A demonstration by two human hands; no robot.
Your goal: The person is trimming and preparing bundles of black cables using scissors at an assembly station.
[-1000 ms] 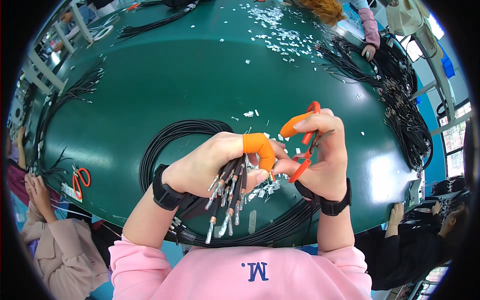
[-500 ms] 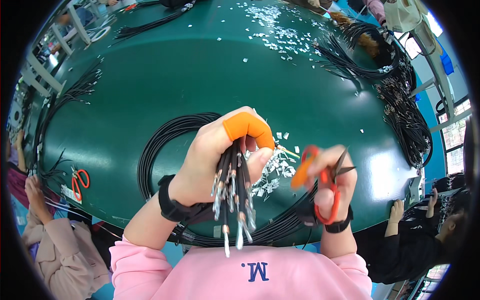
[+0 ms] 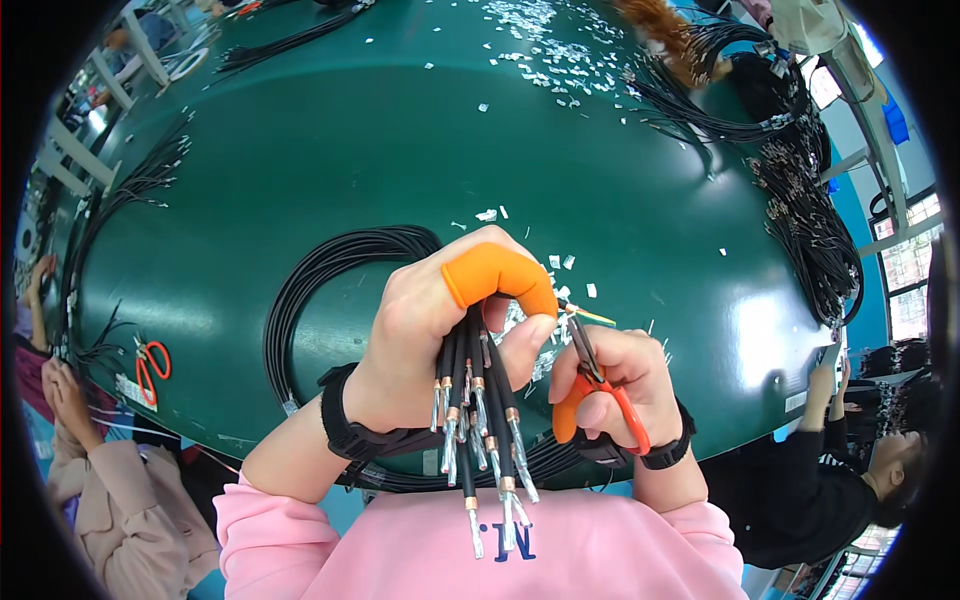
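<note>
My left hand (image 3: 410, 315), an orange finger cot (image 3: 495, 270) on its index finger, grips a bundle of black cables (image 3: 487, 400). Their stripped ends, with copper-coloured bands and silvery tips, hang toward my chest. One cable end with a thin yellow wire (image 3: 597, 316) pokes out from between that thumb and index finger. In my right hand (image 3: 645, 375) is a pair of scissors (image 3: 620, 402) with red-orange handles. Its blades point up at this cable end and look nearly closed; whether they touch it I cannot tell. The cables' long part loops behind as a black coil (image 3: 290, 300).
White scraps (image 3: 540, 365) lie under my hands, and more scraps (image 3: 560, 65) at the back. Black cable bundles (image 3: 810, 235) line the green table's (image 3: 330, 150) right side. Other scissors (image 3: 150, 370) lie at the left. People (image 3: 125, 490) sit on both sides.
My right hand has moved left with the scissors, whose blades have swung from pointing right to the cable end at my left fingertips. The left hand keeps its grip on the bundle.
</note>
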